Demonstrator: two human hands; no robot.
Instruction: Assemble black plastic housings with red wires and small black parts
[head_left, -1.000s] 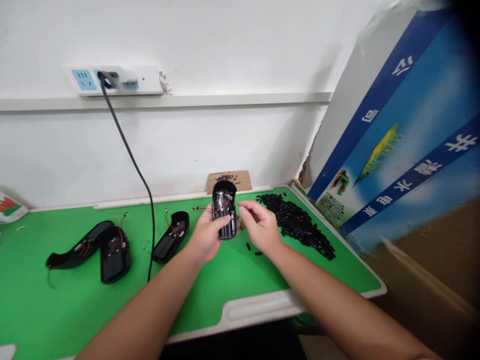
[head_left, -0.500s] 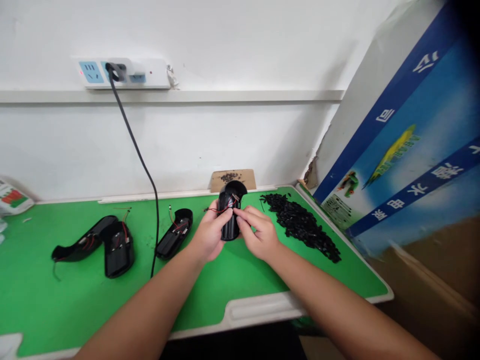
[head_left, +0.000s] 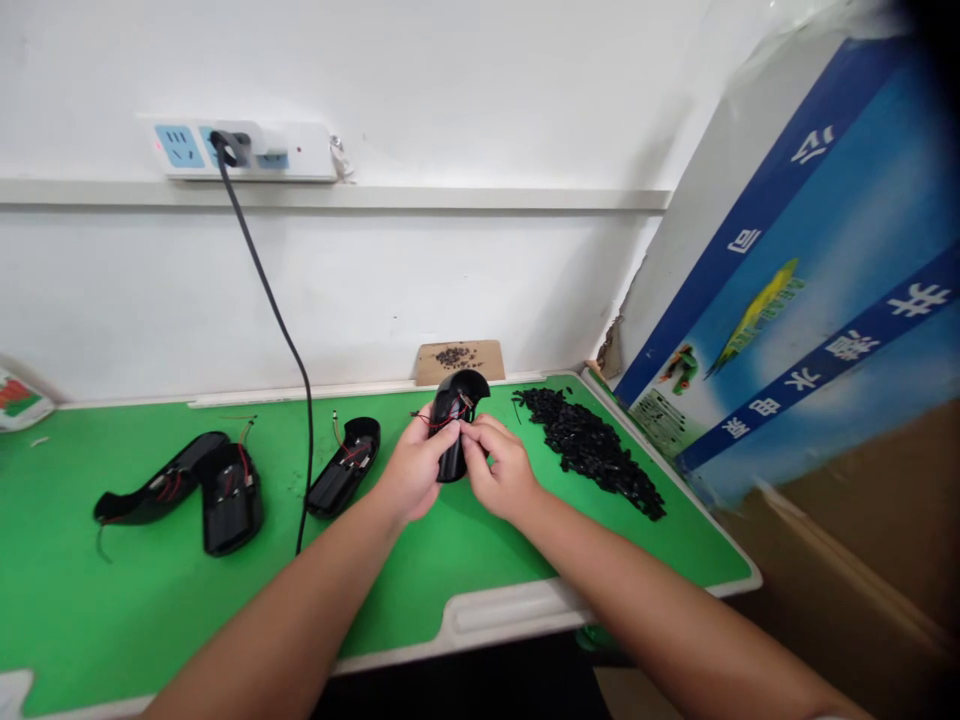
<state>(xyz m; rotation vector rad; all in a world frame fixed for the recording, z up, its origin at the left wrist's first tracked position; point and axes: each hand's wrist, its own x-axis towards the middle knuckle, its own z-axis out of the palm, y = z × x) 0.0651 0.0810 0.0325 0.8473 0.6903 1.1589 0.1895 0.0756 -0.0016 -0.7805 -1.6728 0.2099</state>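
My left hand (head_left: 412,463) is closed around a curved black plastic housing (head_left: 453,462), its thumb lying over the open side. Thin red and black wires (head_left: 441,424) and small parts show inside the housing's upper half. Against the left thumb, my right hand (head_left: 501,468) has its thumb and forefinger pinched together at the housing's middle. What those right fingertips hold, if anything, is too small to make out. Left of my hands lies a similar wired housing (head_left: 339,478), and farther left are two more, one housing (head_left: 232,510) touching the other housing (head_left: 166,485).
A heap of small black parts (head_left: 600,450) lies on the green tabletop (head_left: 420,590) at right. Behind my hands, a cardboard piece (head_left: 487,360) bears tiny dark bits. A black cable (head_left: 277,305) hangs from the power strip (head_left: 319,150) onto the table. A large printed box (head_left: 757,330) leans at right.
My right forefinger has gone from stretched across the housing to pinched with the thumb, near the left thumb. The housing leans slightly more to the right. The camera view has shifted a little.
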